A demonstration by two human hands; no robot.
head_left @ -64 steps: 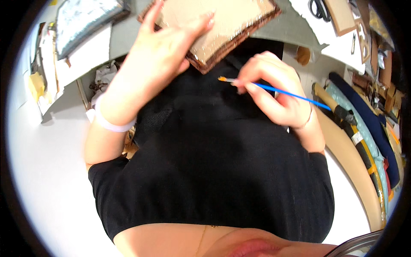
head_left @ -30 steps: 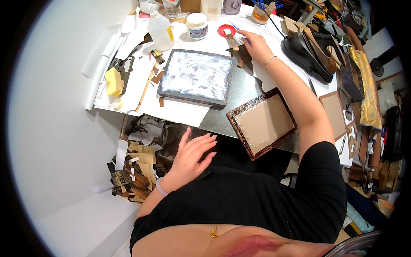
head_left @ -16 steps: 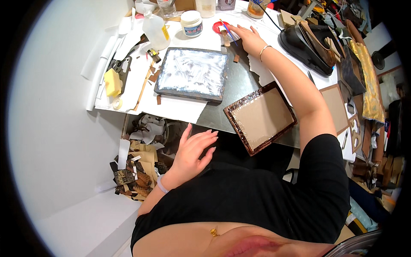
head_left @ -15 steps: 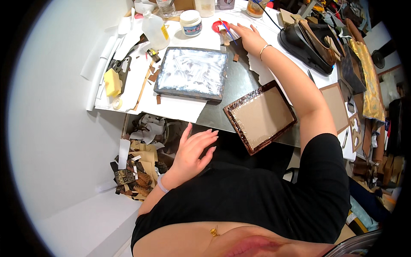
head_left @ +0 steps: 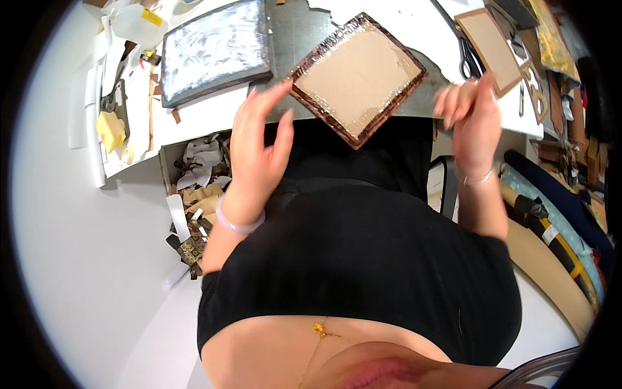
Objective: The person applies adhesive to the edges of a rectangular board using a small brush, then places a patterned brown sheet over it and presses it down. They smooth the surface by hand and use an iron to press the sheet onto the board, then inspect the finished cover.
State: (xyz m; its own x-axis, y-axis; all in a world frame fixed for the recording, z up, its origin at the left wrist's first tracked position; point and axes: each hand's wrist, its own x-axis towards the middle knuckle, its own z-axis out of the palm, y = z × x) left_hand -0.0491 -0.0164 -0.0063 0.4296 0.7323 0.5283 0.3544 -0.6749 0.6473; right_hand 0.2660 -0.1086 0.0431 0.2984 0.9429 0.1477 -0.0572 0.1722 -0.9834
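A beige rectangular board (head_left: 358,81) with a dark brown border, wet and glossy along its edges, lies askew at the table's front, its near corner jutting over the edge. My left hand (head_left: 256,146) is open, thumb apart, its fingertips at the board's left corner; whether they touch it I cannot tell. Off the board's right side is my right hand (head_left: 476,120), slightly blurred. Its fingers are loosely bent and apart, with nothing visible in them. To the left lies a dark-edged slab (head_left: 217,52) with white streaks smeared over its top.
A yellow sponge (head_left: 111,131) and a translucent bottle (head_left: 139,26) sit on the left. Black-handled scissors (head_left: 468,61) and a brown-bordered panel (head_left: 489,48) lie at the right. Paper and fabric scraps (head_left: 201,188) fill the space below the table's left part.
My right hand has come back from the far side of the table toward the board. My left hand has risen to the board's left corner. The view has tilted nearer to me.
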